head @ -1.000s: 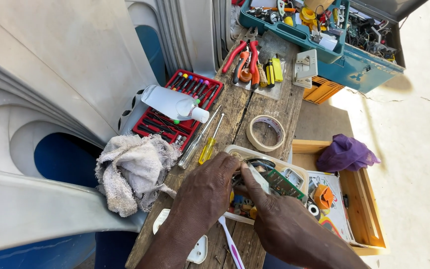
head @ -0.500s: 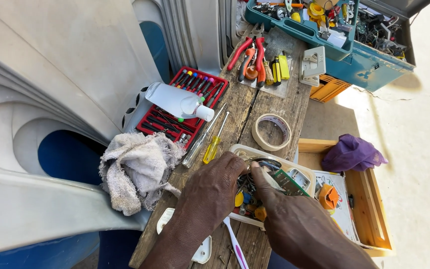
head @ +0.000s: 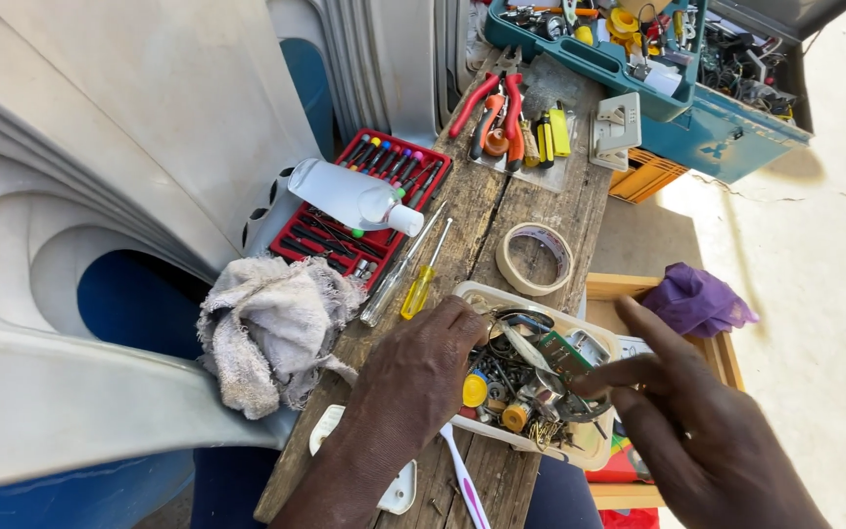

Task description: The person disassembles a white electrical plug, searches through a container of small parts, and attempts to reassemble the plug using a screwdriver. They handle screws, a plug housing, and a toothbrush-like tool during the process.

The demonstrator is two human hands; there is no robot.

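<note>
A white tray [head: 590,456] full of small parts, wires and screws sits on a worn wooden plank [head: 501,211]. My left hand [head: 418,382] rests on the tray's near-left rim, its fingers curled down among the parts with the tips hidden. My right hand [head: 682,421] hovers at the tray's right side with its fingers spread. One fingertip touches a green circuit board [head: 565,355] lying on top of the parts.
A tape roll [head: 535,260], two screwdrivers [head: 421,284], a red screwdriver case [head: 317,243] under a clear bottle [head: 350,196] and a rag [head: 266,333] lie around. Red pliers [head: 490,98], a teal toolbox [head: 727,127], a purple cloth [head: 697,299] and stacked white chairs [head: 100,196] are nearby.
My right hand has drawn back out of the tray to the right and spread its fingers. My left hand stays at the tray's near-left rim.
</note>
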